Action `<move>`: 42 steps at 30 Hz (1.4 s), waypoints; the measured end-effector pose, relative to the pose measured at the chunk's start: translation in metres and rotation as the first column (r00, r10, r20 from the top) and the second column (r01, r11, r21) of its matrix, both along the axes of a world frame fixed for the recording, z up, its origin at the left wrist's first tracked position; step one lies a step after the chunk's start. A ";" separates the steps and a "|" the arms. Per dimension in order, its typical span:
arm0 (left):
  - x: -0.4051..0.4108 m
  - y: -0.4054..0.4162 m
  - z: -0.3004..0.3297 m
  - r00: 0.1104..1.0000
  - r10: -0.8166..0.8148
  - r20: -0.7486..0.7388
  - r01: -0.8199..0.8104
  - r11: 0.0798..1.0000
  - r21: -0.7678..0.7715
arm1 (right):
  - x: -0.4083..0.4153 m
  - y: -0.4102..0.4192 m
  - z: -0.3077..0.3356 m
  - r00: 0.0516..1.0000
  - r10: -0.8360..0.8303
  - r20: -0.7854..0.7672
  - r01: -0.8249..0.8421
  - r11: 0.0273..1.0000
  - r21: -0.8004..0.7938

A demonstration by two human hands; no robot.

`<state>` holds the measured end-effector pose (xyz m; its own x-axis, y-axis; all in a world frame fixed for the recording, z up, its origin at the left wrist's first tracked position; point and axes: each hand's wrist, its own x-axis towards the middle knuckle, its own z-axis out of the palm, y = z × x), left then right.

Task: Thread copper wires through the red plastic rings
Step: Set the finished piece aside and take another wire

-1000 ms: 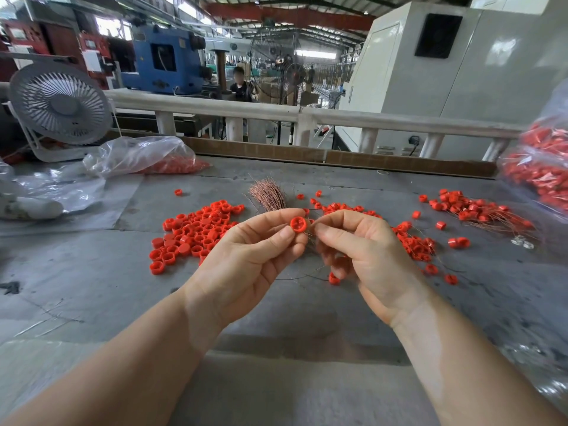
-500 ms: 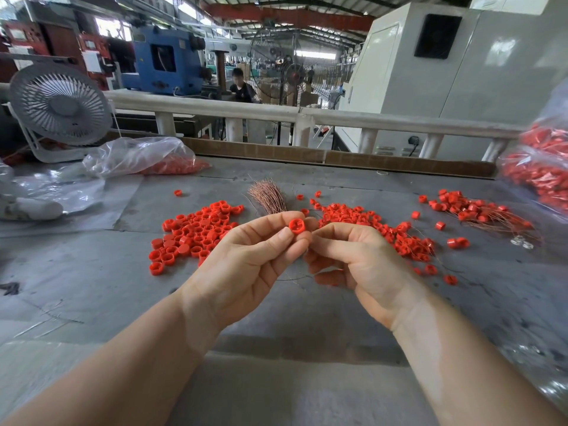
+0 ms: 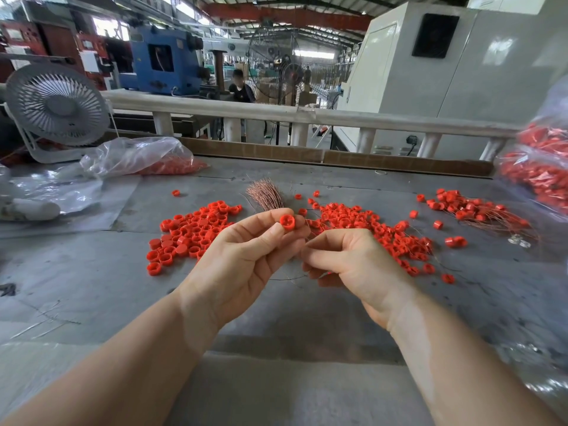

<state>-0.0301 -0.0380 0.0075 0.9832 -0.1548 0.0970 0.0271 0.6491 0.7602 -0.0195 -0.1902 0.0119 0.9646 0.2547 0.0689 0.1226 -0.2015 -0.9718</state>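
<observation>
Red plastic ring (image 3: 287, 222) pinched between the thumb and curled forefinger of a worker's left hand (image 3: 246, 259), held above a grey workbench (image 3: 92, 278). Just beside it, the right hand (image 3: 353, 265) has its fingers curled, thumb and forefinger pressed together on a thin copper wire (image 3: 308, 241) that is barely visible. A loose heap of rings (image 3: 193, 232) lies to the left, a second heap tangled with wire (image 3: 384, 238) to the right, and a bundle of copper wires (image 3: 266, 196) stands behind the hands. A white fan (image 3: 57, 106) sits at the bench's far left.
</observation>
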 end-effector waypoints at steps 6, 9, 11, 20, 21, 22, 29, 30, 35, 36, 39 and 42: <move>0.003 0.000 -0.003 0.997 0.077 -0.030 -0.075 0.996 0.050 | 0.009 -0.013 0.001 0.856 -0.401 0.327 0.477 0.856 -0.198; 0.003 0.001 -0.005 0.995 0.096 -0.036 -0.092 0.992 0.083 | 0.012 -0.021 0.001 0.723 -0.489 0.488 0.682 0.619 -0.390; 0.003 0.001 -0.007 0.994 0.103 -0.036 -0.098 0.990 0.105 | 0.012 -0.023 0.000 0.706 -0.477 0.523 0.704 0.548 -0.452; 0.004 -0.001 -0.009 0.994 0.105 -0.038 -0.099 0.987 0.127 | 0.019 -0.027 -0.010 0.741 -0.441 0.507 0.663 0.361 -0.656; 0.004 -0.001 -0.009 0.994 0.101 -0.038 -0.096 0.987 0.127 | 0.020 -0.027 -0.011 0.750 -0.439 0.494 0.649 0.348 -0.676; 0.003 -0.001 -0.010 0.995 0.097 -0.038 -0.091 0.988 0.127 | 0.020 -0.028 -0.012 0.759 -0.436 0.483 0.636 0.336 -0.695; 0.003 -0.002 -0.011 0.997 0.070 -0.036 -0.064 0.989 0.135 | 0.023 -0.030 -0.015 0.765 -0.433 0.477 0.622 0.305 -0.721; 0.003 -0.002 -0.011 0.997 0.068 -0.036 -0.062 0.989 0.135 | 0.023 -0.030 -0.015 0.764 -0.433 0.477 0.622 0.302 -0.722; 0.004 -0.002 -0.011 0.998 0.055 -0.035 -0.050 0.990 0.134 | 0.024 -0.032 -0.014 0.764 -0.434 0.476 0.616 0.274 -0.739; 0.004 -0.002 -0.011 0.998 0.053 -0.036 -0.048 0.990 0.135 | 0.024 -0.032 -0.014 0.765 -0.432 0.477 0.614 0.269 -0.742; 0.004 -0.001 -0.011 0.998 0.050 -0.034 -0.045 0.990 0.133 | 0.024 -0.033 -0.015 0.769 -0.422 0.480 0.611 0.266 -0.745; 0.004 -0.001 -0.011 0.998 0.050 -0.035 -0.045 0.990 0.132 | 0.024 -0.032 -0.015 0.759 -0.420 0.498 0.628 0.268 -0.731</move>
<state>-0.0264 -0.0387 -0.0037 0.9923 -0.1171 0.0414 0.0293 0.5449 0.8380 0.0044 -0.2225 -0.0032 0.9037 -0.2772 0.3264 -0.2022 -0.9481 -0.2453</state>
